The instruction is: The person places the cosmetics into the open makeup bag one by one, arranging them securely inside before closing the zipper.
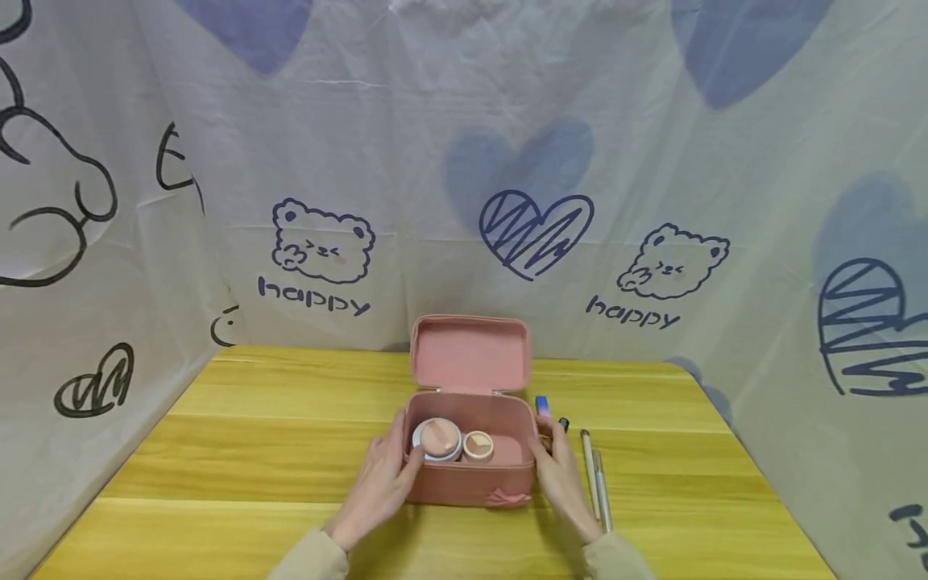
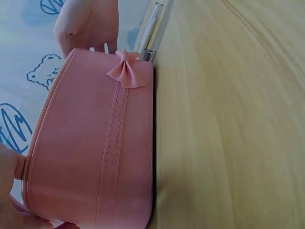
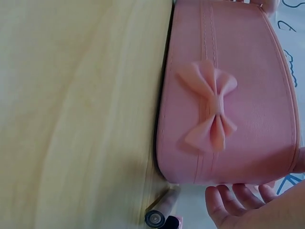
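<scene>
A pink makeup case (image 1: pixel 464 486) stands on the table with its lid (image 1: pixel 471 354) raised at the back. My left hand (image 1: pixel 380 471) grips its left side, the thumb over the front rim. On the opposite side my right hand (image 1: pixel 561 467) holds it, thumb at the rim and fingers along the wall, as the right wrist view shows. Inside, at the left, lies a round compact (image 1: pixel 438 437) with a pinkish top. Beside it sits a smaller round palette (image 1: pixel 478 445) with sections of tan and cream. A pink bow (image 3: pixel 209 107) decorates the case's front.
Right of the case, two slim stick-like items, one pale (image 1: pixel 590 471) and one silvery (image 1: pixel 603 493), lie on the wooden table (image 1: pixel 239 459). A blue-and-pink item (image 1: pixel 542 405) and a black-ended one (image 1: pixel 563 423) are by the right hand. A printed cloth (image 1: pixel 406 161) hangs behind.
</scene>
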The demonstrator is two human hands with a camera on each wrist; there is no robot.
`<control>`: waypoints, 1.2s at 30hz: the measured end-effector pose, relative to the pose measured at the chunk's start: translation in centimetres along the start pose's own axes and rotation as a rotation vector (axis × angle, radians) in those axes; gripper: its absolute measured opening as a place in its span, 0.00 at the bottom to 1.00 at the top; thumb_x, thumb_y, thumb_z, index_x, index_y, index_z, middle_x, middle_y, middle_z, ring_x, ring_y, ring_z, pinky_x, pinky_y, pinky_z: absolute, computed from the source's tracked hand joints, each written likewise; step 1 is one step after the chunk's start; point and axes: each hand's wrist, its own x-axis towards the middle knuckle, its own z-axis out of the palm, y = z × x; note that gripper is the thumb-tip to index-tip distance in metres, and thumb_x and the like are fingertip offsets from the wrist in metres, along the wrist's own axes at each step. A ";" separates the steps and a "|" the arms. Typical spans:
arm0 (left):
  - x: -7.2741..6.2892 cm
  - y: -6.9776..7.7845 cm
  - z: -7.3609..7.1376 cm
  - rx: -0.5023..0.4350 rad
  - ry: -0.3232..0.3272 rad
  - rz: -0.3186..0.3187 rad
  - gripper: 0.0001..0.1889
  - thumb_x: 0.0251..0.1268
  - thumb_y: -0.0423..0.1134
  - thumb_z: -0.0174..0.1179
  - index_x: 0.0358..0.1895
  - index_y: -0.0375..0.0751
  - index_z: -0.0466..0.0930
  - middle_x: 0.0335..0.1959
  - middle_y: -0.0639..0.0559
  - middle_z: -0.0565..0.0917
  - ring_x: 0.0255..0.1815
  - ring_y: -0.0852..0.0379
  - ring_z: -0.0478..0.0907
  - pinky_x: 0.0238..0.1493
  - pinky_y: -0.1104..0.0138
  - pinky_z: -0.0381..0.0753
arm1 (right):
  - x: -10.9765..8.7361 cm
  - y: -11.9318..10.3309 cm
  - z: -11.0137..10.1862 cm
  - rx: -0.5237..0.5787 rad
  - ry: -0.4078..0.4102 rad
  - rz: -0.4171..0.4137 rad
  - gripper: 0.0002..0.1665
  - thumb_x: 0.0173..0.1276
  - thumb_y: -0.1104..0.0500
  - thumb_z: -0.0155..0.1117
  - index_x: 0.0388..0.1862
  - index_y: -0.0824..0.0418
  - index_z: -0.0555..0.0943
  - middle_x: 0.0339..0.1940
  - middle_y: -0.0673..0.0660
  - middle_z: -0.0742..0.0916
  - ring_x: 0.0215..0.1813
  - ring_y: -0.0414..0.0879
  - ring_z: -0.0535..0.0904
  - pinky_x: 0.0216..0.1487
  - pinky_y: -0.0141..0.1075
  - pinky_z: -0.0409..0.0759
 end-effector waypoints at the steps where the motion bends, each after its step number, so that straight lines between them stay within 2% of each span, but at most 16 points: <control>1: -0.1 0.1 0.0 0.017 0.001 0.007 0.33 0.75 0.36 0.53 0.75 0.21 0.54 0.73 0.27 0.67 0.65 0.38 0.76 0.66 0.44 0.69 | 0.1 0.0 0.0 0.009 -0.004 0.001 0.24 0.80 0.63 0.47 0.71 0.71 0.65 0.66 0.71 0.77 0.66 0.63 0.75 0.69 0.54 0.73; 5: -0.4 0.3 0.1 0.031 -0.007 -0.005 0.37 0.75 0.39 0.54 0.78 0.24 0.49 0.77 0.26 0.59 0.71 0.36 0.70 0.71 0.41 0.64 | 0.3 0.1 0.2 0.008 -0.010 -0.001 0.24 0.80 0.63 0.47 0.71 0.71 0.65 0.66 0.71 0.77 0.67 0.62 0.73 0.70 0.55 0.70; 7: -0.4 0.3 0.2 0.022 -0.017 -0.028 0.38 0.76 0.40 0.54 0.79 0.26 0.48 0.78 0.27 0.56 0.77 0.35 0.62 0.74 0.38 0.59 | 0.5 0.2 0.2 0.002 -0.012 0.000 0.24 0.80 0.62 0.47 0.71 0.71 0.65 0.66 0.71 0.77 0.67 0.63 0.73 0.70 0.56 0.70; 10: -0.4 0.1 0.3 0.003 -0.020 -0.059 0.39 0.75 0.42 0.56 0.79 0.28 0.48 0.79 0.29 0.55 0.77 0.35 0.62 0.76 0.38 0.56 | 0.7 0.4 0.3 0.003 -0.016 0.008 0.24 0.80 0.62 0.46 0.71 0.69 0.65 0.67 0.70 0.77 0.68 0.62 0.72 0.70 0.57 0.69; 17: 0.2 -0.8 0.2 -0.028 -0.012 -0.092 0.38 0.71 0.47 0.59 0.77 0.32 0.57 0.77 0.34 0.63 0.74 0.31 0.63 0.72 0.38 0.64 | 1.2 0.6 0.3 0.003 0.000 -0.007 0.23 0.78 0.64 0.49 0.69 0.70 0.67 0.64 0.70 0.78 0.64 0.61 0.75 0.64 0.48 0.73; 21: 1.0 -1.5 -0.2 -0.129 -0.025 -0.089 0.35 0.73 0.47 0.57 0.75 0.31 0.59 0.73 0.33 0.65 0.73 0.33 0.65 0.70 0.40 0.68 | 1.4 0.5 0.1 0.014 0.013 -0.022 0.24 0.75 0.66 0.52 0.67 0.71 0.69 0.63 0.70 0.79 0.62 0.60 0.76 0.62 0.45 0.74; 24: 1.5 -2.0 -0.4 -0.225 -0.037 -0.092 0.31 0.76 0.42 0.55 0.75 0.30 0.60 0.72 0.32 0.68 0.71 0.35 0.67 0.68 0.42 0.71 | 1.6 0.4 0.0 0.005 0.017 -0.019 0.24 0.74 0.66 0.53 0.67 0.71 0.70 0.63 0.70 0.79 0.62 0.60 0.76 0.63 0.46 0.73; 27: 1.7 -2.5 -0.4 -0.282 -0.038 -0.089 0.28 0.76 0.37 0.53 0.74 0.28 0.61 0.70 0.30 0.70 0.71 0.35 0.68 0.68 0.43 0.72 | 1.8 0.5 0.0 0.001 0.011 -0.014 0.24 0.75 0.65 0.53 0.68 0.71 0.70 0.63 0.69 0.80 0.63 0.60 0.76 0.65 0.48 0.72; 32: 1.3 -2.9 -0.6 -0.308 -0.031 -0.073 0.27 0.76 0.35 0.53 0.73 0.28 0.62 0.70 0.31 0.72 0.72 0.35 0.68 0.68 0.41 0.71 | 2.1 0.7 0.0 -0.009 0.005 -0.012 0.24 0.77 0.62 0.54 0.69 0.68 0.72 0.64 0.68 0.80 0.63 0.59 0.76 0.65 0.48 0.72; 36: 1.0 -2.9 -0.7 -0.289 -0.027 -0.053 0.28 0.76 0.36 0.53 0.74 0.28 0.61 0.71 0.32 0.71 0.72 0.36 0.68 0.67 0.41 0.71 | 1.9 0.6 -0.2 -0.056 0.005 -0.037 0.24 0.78 0.58 0.55 0.68 0.67 0.73 0.57 0.67 0.81 0.56 0.54 0.76 0.58 0.41 0.74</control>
